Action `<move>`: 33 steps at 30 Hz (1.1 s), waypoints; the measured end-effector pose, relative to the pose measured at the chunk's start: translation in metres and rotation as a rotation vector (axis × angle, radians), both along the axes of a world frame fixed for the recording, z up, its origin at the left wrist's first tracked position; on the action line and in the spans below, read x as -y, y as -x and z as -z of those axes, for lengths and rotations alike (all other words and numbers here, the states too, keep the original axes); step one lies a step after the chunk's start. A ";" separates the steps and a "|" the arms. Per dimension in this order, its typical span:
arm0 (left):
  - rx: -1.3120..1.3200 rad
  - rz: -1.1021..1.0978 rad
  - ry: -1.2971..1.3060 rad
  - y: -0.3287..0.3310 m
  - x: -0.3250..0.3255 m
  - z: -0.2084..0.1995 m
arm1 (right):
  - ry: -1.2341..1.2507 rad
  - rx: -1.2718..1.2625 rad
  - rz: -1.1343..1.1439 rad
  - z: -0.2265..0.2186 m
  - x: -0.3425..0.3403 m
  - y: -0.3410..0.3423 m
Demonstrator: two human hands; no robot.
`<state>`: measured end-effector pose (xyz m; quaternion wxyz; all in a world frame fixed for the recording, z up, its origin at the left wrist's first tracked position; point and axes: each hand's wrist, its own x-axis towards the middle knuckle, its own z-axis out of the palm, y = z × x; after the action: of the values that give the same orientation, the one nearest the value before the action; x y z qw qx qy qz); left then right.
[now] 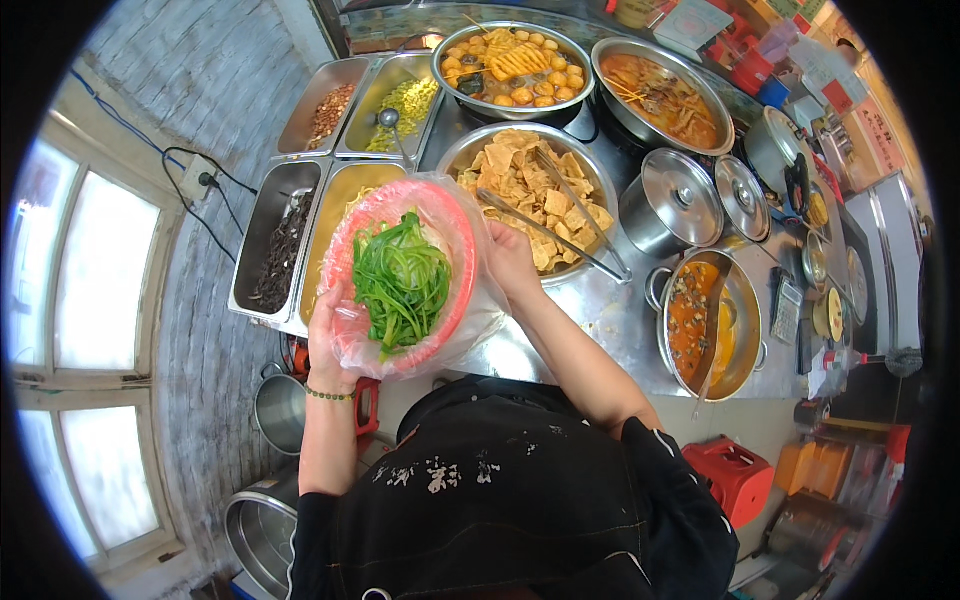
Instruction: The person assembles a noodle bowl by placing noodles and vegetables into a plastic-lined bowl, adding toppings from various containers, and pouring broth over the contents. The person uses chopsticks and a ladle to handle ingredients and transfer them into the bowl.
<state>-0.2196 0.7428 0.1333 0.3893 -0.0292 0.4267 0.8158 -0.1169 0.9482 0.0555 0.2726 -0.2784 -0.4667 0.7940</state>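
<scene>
A red bowl, lined with a clear plastic bag, is held up before me, tilted so its inside shows. Cooked green leafy vegetables lie in it, with something pale beside them. My left hand grips the bowl's left rim, its fingers partly hidden underneath. On the other side my right hand is closed on the bag at the bowl's right edge. Just beyond the right hand stands a metal basin of fried tofu skin pieces, with metal tongs lying across it.
Steel trays of peanuts, chopped greens and dark strips stand left. Two simmering basins, with fish balls and skewers, sit behind. A lidded pot and a two-part sauce pot with a ladle are right.
</scene>
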 end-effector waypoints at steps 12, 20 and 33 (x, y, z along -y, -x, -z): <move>-0.029 0.132 0.044 0.006 0.031 0.036 | 0.056 -0.134 -0.302 -0.062 -0.036 -0.021; -0.061 0.048 0.049 0.006 0.042 0.027 | -1.220 1.302 -0.257 -0.079 -0.105 -0.104; -0.025 -0.074 -0.005 0.012 0.055 0.062 | -1.124 1.101 -0.327 -0.143 -0.101 -0.142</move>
<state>-0.2314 0.6875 0.0716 0.3536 -0.0338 0.4279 0.8311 0.0248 1.0490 0.1989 -0.0171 -0.3791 -0.8989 0.2189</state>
